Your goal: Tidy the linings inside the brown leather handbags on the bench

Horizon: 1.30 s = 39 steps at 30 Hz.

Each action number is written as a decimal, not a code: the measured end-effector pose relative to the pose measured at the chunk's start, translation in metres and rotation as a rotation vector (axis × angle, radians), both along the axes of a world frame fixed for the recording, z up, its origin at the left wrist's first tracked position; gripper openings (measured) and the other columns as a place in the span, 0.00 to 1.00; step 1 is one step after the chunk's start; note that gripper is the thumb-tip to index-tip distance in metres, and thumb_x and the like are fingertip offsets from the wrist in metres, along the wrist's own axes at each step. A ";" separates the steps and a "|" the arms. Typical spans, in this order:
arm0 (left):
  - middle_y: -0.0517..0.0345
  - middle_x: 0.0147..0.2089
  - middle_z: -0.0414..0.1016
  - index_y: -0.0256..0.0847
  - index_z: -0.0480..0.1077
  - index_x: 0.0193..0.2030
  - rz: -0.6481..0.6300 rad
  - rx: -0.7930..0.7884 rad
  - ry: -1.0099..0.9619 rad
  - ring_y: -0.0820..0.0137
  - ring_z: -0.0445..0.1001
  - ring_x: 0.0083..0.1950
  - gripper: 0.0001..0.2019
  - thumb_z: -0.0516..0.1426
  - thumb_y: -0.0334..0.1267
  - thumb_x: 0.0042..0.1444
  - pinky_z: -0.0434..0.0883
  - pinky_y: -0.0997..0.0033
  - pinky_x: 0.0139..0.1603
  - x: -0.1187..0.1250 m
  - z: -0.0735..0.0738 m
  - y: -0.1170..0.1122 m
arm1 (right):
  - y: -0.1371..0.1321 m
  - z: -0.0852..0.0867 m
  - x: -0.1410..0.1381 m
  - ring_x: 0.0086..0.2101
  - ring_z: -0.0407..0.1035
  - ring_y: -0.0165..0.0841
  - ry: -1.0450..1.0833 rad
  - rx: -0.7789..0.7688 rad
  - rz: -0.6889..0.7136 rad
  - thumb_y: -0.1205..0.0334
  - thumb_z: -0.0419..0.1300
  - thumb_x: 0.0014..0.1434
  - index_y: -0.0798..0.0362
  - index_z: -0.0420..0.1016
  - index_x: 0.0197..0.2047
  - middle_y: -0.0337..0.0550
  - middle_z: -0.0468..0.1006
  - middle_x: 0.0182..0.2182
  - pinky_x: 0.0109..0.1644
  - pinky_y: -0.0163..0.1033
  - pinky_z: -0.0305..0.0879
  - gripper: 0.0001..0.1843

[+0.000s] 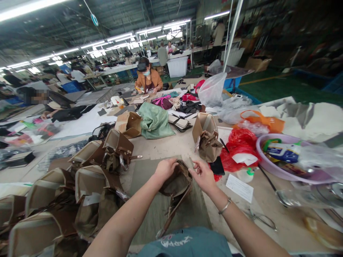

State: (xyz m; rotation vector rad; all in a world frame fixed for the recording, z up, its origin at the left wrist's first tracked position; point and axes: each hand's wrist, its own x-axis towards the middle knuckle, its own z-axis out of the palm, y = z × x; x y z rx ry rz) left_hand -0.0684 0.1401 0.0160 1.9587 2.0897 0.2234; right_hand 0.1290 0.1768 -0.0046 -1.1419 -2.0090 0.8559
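An unfinished brown bag (178, 182) stands with its mouth up on the grey-green mat (150, 180) in front of me. My left hand (166, 170) is closed on the far left part of its rim, thumb and fingers pinching the edge. At the right side of the same rim is my right hand (204, 175), its fingers curled and its thumb against the edge. A narrow brown strap (171, 214) hangs from the near side toward my apron. Just beyond my right hand stands another half-made bag (207, 137), its brown lining pulled out.
Several half-made bags (92, 180) crowd the left. On the right are a red plastic bag (241, 144), a black phone (217, 166), a paper slip (239, 187), scissors (259, 218) and a purple basin (261, 157). A green sack (155, 121) lies ahead; a co-worker (148, 80) sits across.
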 end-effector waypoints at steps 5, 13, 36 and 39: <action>0.53 0.40 0.75 0.41 0.70 0.40 0.018 -0.049 0.086 0.68 0.72 0.42 0.18 0.41 0.44 0.62 0.66 0.72 0.44 0.002 0.000 0.006 | -0.047 -0.015 0.029 0.24 0.62 0.28 -0.011 -0.144 0.090 0.54 0.52 0.56 0.53 0.68 0.39 0.37 0.67 0.24 0.30 0.33 0.60 0.13; 0.49 0.39 0.74 0.36 0.69 0.38 -0.003 -0.031 0.192 0.67 0.73 0.40 0.20 0.38 0.40 0.62 0.67 0.70 0.44 0.004 -0.002 0.014 | -0.099 -0.019 0.030 0.25 0.65 0.28 -0.200 -0.303 0.356 0.54 0.51 0.57 0.53 0.70 0.31 0.38 0.72 0.23 0.29 0.32 0.57 0.13; 0.46 0.40 0.75 0.36 0.74 0.35 0.133 -0.094 0.113 0.64 0.72 0.44 0.19 0.44 0.42 0.55 0.67 0.69 0.43 -0.013 0.013 0.020 | -0.151 -0.002 0.002 0.33 0.68 0.35 -0.789 0.152 0.211 0.56 0.55 0.55 0.50 0.66 0.41 0.46 0.71 0.34 0.33 0.35 0.61 0.11; 0.46 0.38 0.76 0.36 0.74 0.32 0.200 -0.118 0.044 0.64 0.73 0.42 0.17 0.46 0.40 0.53 0.68 0.71 0.40 -0.018 0.021 0.013 | -0.130 -0.024 0.026 0.30 0.68 0.29 -0.755 0.102 0.077 0.68 0.50 0.56 0.51 0.66 0.42 0.49 0.68 0.44 0.32 0.32 0.61 0.11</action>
